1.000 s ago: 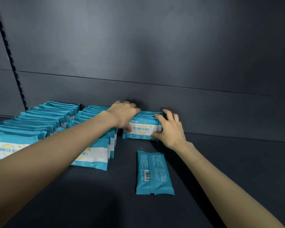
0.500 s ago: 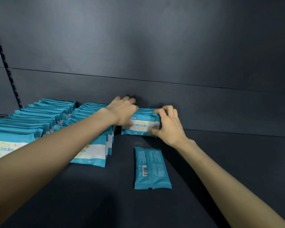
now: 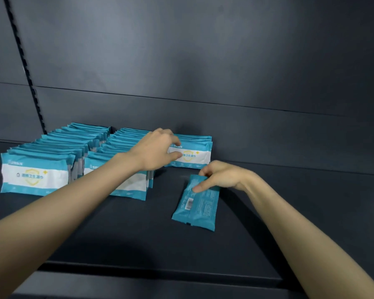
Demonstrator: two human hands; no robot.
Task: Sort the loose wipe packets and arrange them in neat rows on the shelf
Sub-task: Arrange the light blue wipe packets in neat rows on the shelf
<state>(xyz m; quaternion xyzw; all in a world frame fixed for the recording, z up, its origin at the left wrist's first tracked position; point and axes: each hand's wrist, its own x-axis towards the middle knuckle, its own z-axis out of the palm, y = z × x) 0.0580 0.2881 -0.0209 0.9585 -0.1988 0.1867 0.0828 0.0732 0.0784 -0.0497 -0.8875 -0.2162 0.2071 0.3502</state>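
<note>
Teal and white wipe packets stand upright in rows on the dark shelf (image 3: pixel 138 238). One long row (image 3: pixel 34 175) is at the far left and a second row (image 3: pixel 130 188) stands beside it. A short third row (image 3: pixel 192 155) stands against the back wall. My left hand (image 3: pixel 158 151) rests on the left end of that short row, fingers curled over its top and thumb on its front packet. A loose packet (image 3: pixel 195 207) lies flat, back side up with a barcode. My right hand (image 3: pixel 221 176) pinches its far end with thumb and fingers.
The dark back wall (image 3: pixel 268 134) rises right behind the rows. A slotted upright rail (image 3: pixel 30 83) runs along the wall at left. The shelf's front edge (image 3: pixel 160 270) is near the bottom. Bare shelf surface lies to the right of the packets.
My right hand has left the short back row and come forward onto the loose flat packet, pinching its far end. My left hand stays on the short row.
</note>
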